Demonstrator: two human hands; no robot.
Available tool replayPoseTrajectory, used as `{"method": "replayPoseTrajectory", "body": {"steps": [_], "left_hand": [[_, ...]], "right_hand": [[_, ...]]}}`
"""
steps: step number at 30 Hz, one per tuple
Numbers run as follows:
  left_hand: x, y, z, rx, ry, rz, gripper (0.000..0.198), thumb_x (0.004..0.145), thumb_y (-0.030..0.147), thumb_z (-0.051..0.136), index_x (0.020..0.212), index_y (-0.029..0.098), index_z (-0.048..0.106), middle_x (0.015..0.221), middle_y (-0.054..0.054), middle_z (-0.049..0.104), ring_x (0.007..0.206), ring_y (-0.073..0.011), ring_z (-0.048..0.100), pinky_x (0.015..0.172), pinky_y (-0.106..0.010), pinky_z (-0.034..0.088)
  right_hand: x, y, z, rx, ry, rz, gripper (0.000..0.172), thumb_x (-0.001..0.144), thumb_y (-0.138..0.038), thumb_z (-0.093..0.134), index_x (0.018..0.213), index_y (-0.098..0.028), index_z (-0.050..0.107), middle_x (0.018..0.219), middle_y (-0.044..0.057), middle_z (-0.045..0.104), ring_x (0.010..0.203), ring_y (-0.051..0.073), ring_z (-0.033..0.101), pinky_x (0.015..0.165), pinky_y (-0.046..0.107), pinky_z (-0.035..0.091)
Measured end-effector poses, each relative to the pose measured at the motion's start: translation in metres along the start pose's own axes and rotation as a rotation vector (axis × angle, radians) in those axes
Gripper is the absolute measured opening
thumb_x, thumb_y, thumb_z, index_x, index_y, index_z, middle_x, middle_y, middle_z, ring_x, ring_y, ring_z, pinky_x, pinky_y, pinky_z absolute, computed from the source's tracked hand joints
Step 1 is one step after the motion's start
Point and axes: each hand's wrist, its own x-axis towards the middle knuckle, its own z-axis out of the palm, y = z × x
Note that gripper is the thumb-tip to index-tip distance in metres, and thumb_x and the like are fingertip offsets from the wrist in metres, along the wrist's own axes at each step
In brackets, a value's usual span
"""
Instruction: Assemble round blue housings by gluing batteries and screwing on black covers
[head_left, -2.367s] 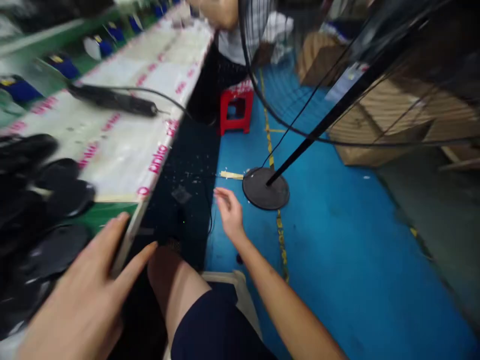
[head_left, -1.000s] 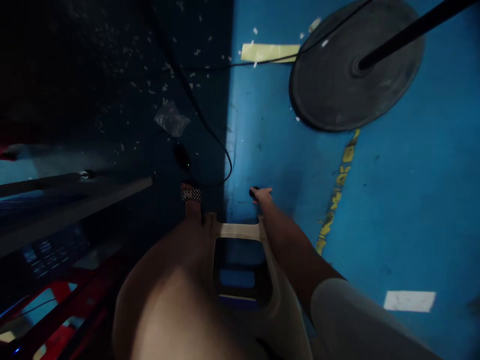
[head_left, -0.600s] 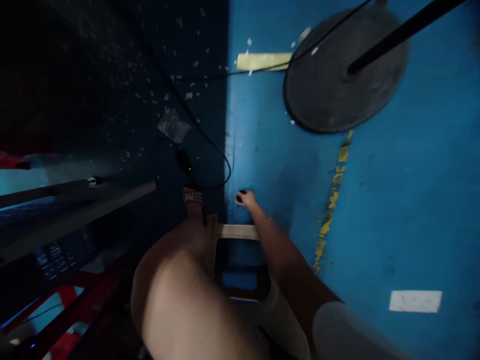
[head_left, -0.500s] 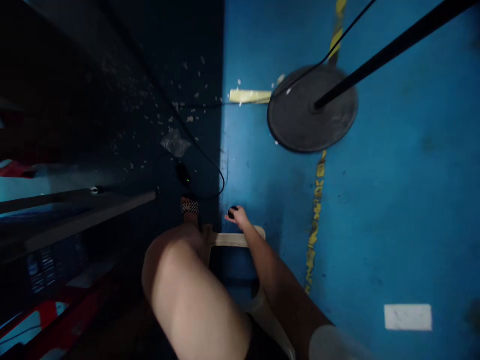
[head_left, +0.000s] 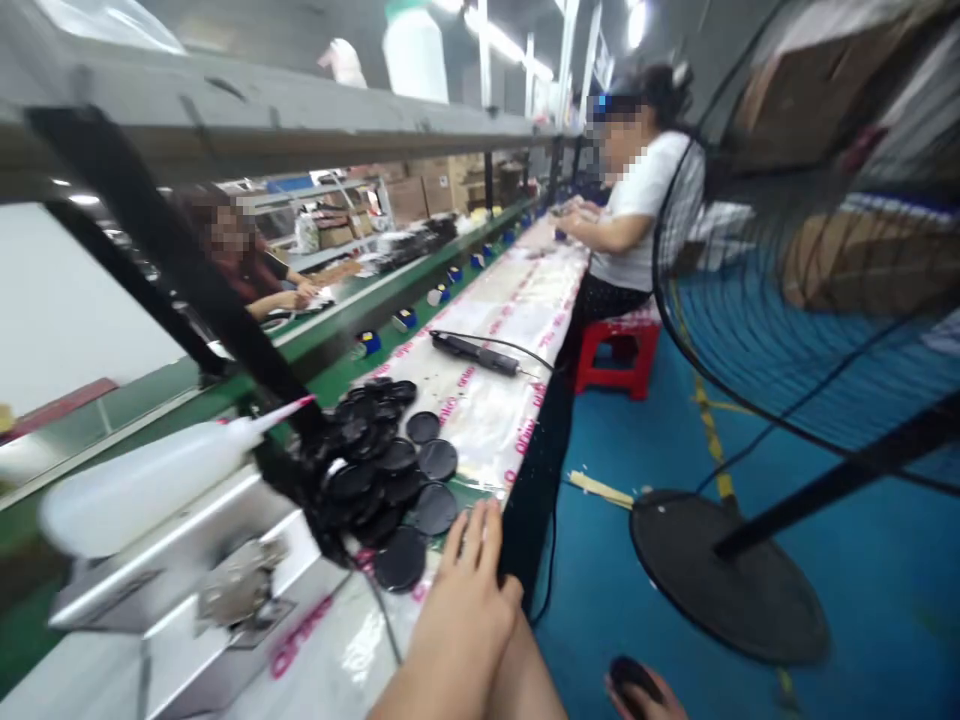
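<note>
My left hand rests at the near edge of a workbench, fingers stretched out and holding nothing. Just beyond its fingertips lies a pile of black round discs, some spread singly on the printed plastic cover. Low at the bottom right, over the blue floor, my right hand grips a black disc; part of this hand is cut off by the frame. An electric screwdriver lies farther along the bench, with its cord trailing over the edge.
A white squeeze bottle leans beside a metal fixture at left. A fan's round base stands on the floor at right. A co-worker sits on a red stool; another person works across the green conveyor.
The view has swung up from the floor to the bench. My right hand, low near the floor before, still holds the black disc. My left hand now shows at the bench edge.
</note>
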Motion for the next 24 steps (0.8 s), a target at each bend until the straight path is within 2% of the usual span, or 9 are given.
{"method": "replayPoseTrajectory", "body": {"steps": [2,3,5,8,11,14,17,21,24], "left_hand": [[0.003,0.005,0.001,-0.012,0.023,-0.022,0.025,0.096,0.026,0.060,0.103,0.010,0.078,0.148,-0.023,0.053,0.135,-0.0350,0.054,0.106,-0.048,0.051],[0.004,0.007,0.001,-0.024,0.034,-0.013,0.025,0.096,0.026,0.059,0.102,0.011,0.078,0.149,-0.022,0.052,0.137,-0.0349,0.052,0.107,-0.048,0.050],[0.004,0.008,-0.001,-0.049,0.047,0.004,0.025,0.095,0.025,0.059,0.100,0.014,0.080,0.151,-0.020,0.051,0.140,-0.0345,0.048,0.111,-0.050,0.047],[0.005,0.007,-0.005,-0.081,0.050,-0.015,0.033,0.099,0.026,0.052,0.118,0.012,0.075,0.150,-0.020,0.052,0.140,-0.0333,0.048,0.110,-0.051,0.048],[0.005,0.005,-0.008,-0.112,0.041,-0.034,0.042,0.102,0.028,0.044,0.132,0.006,0.065,0.149,-0.022,0.053,0.138,-0.0313,0.051,0.112,-0.047,0.048],[0.004,0.005,-0.010,-0.132,0.030,-0.020,0.038,0.101,0.029,0.048,0.117,0.009,0.076,0.150,-0.018,0.053,0.141,-0.0325,0.047,0.117,-0.045,0.042],[0.005,0.005,-0.011,-0.140,0.033,-0.039,0.036,0.102,0.030,0.049,0.116,0.011,0.076,0.151,-0.016,0.052,0.143,-0.0318,0.044,0.118,-0.047,0.039],[0.005,0.006,-0.015,-0.171,0.018,-0.054,0.039,0.102,0.034,0.052,0.133,0.014,0.064,0.149,-0.015,0.056,0.139,-0.0283,0.050,0.115,-0.049,0.041],[0.000,0.007,-0.018,-0.204,-0.013,-0.029,0.035,0.094,0.032,0.060,0.116,0.009,0.076,0.150,-0.018,0.053,0.144,-0.0344,0.042,0.121,-0.050,0.033]], "right_hand": [[0.018,-0.046,0.014,0.019,0.093,-0.105,0.032,0.089,-0.056,0.067,0.103,-0.028,0.063,0.096,0.003,0.064,0.084,0.020,0.067,0.060,0.030,0.055],[0.029,-0.074,0.026,0.022,0.131,-0.156,0.034,0.092,-0.055,0.063,0.109,-0.026,0.062,0.099,0.004,0.064,0.087,0.020,0.067,0.066,0.032,0.056],[0.050,-0.138,0.061,0.000,0.132,-0.258,0.041,0.098,-0.049,0.057,0.125,-0.017,0.057,0.113,0.008,0.064,0.093,0.021,0.066,0.079,0.040,0.058],[0.079,-0.226,0.138,-0.144,0.011,-0.414,0.044,0.101,-0.046,0.054,0.134,-0.018,0.053,0.126,0.011,0.061,0.105,0.024,0.065,0.088,0.045,0.056],[0.102,-0.277,0.219,-0.412,-0.181,-0.483,0.030,0.098,-0.036,0.062,0.122,-0.019,0.062,0.124,0.009,0.062,0.106,0.023,0.064,0.092,0.044,0.055],[0.121,-0.289,0.274,-0.621,-0.319,-0.470,0.026,0.098,-0.035,0.062,0.118,-0.018,0.063,0.119,0.008,0.065,0.100,0.021,0.065,0.087,0.041,0.057],[0.135,-0.285,0.297,-0.728,-0.390,-0.472,0.025,0.098,-0.035,0.062,0.116,-0.018,0.064,0.118,0.008,0.065,0.099,0.020,0.066,0.086,0.040,0.057],[0.141,-0.283,0.296,-0.716,-0.425,-0.548,0.027,0.098,-0.035,0.062,0.118,-0.018,0.063,0.120,0.008,0.064,0.101,0.021,0.065,0.088,0.042,0.056],[0.128,-0.278,0.278,-0.613,-0.337,-0.617,0.032,0.097,-0.036,0.063,0.123,-0.018,0.062,0.125,0.009,0.062,0.109,0.024,0.063,0.093,0.046,0.054]]}}
